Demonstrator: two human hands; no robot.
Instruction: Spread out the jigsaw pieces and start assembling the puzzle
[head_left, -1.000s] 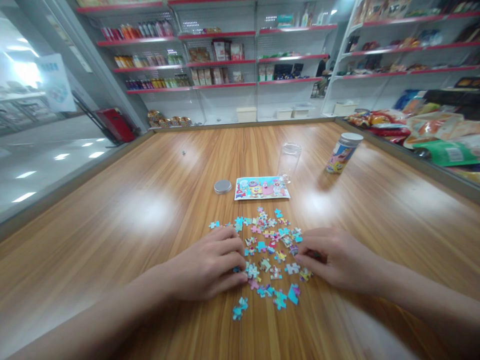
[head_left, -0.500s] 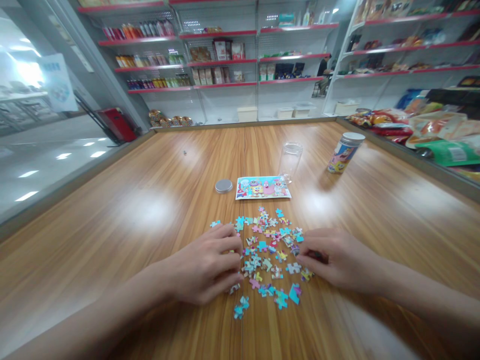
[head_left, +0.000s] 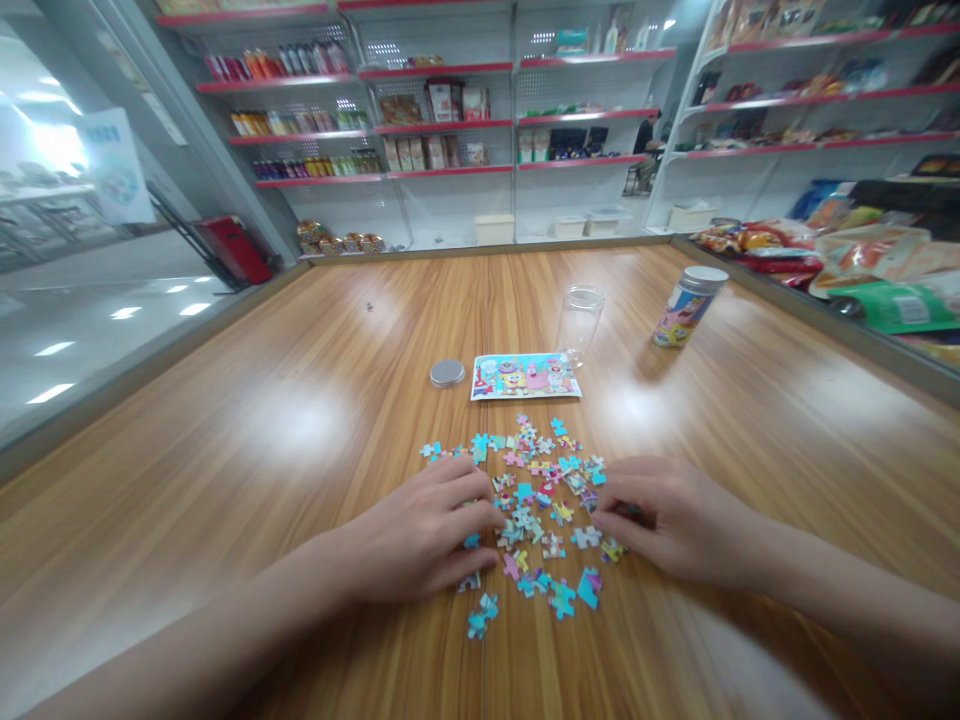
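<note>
Loose jigsaw puzzle pieces (head_left: 524, 491), mostly light blue, pink and yellow, lie scattered on the wooden table between my hands. My left hand (head_left: 431, 530) rests palm down over the left edge of the pile. Its fingers are slightly bent and apart, touching pieces and hiding some beneath them. At the right edge, my right hand (head_left: 667, 515) has curled fingers, with thumb and index finger closed around a small purplish puzzle piece (head_left: 589, 501). Beyond the pile lies a picture sheet (head_left: 525, 378) with colourful cartoon figures.
A silver lid (head_left: 448, 373) lies left of the sheet. A clear jar (head_left: 581, 320) stands at the sheet's back right corner. Farther right is a cartoon-printed canister (head_left: 686, 308) with a pale lid. Packaged goods (head_left: 855, 260) crowd the right side; stocked shelves line the back.
My left hand has shifted a little to the right, nudging pieces under its fingertips towards the middle of the pile. More pieces show behind it. My right hand has barely moved.
</note>
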